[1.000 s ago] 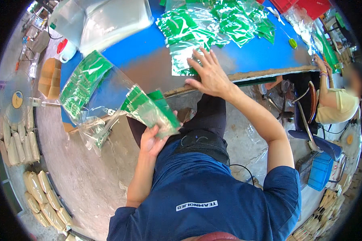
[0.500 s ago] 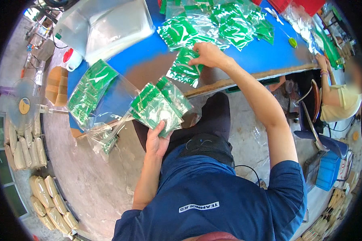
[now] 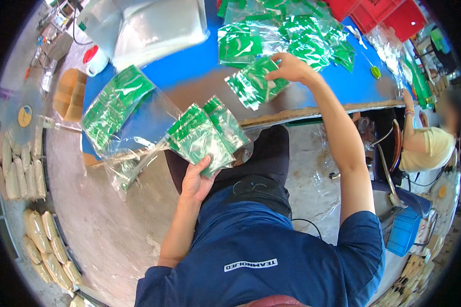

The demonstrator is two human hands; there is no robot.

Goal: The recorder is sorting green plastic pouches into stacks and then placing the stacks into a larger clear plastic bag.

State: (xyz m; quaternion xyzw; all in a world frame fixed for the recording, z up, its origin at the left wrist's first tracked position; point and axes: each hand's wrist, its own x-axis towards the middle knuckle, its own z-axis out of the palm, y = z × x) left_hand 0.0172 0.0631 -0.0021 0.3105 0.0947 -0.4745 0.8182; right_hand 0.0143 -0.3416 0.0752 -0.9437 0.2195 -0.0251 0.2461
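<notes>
My left hand (image 3: 198,182) is closed on a fanned stack of green-and-clear plastic packets (image 3: 205,142), thumb on top, in front of the table edge. Over the table, my right hand (image 3: 293,70) pinches the upper right edge of another green packet (image 3: 254,86), which hangs tilted just short of the pile. That pile of shiny green packets (image 3: 305,43) spreads across the far middle of the blue table (image 3: 176,70). To the left, a large clear plastic bag (image 3: 147,128) holds more green packets (image 3: 119,102), and its near end droops over the edge.
A clear stack of plastic sheets or bags (image 3: 161,33) lies at the far left beside a white mug with a red lid (image 3: 93,60). Red crates (image 3: 379,18) stand at the back right. Another person (image 3: 429,146) sits at the right end. A fan (image 3: 24,116) stands left.
The view has shifted slightly. My right hand has drawn its packet a little to the right, and the packet is turned more. My left hand keeps its stack in nearly the same place.
</notes>
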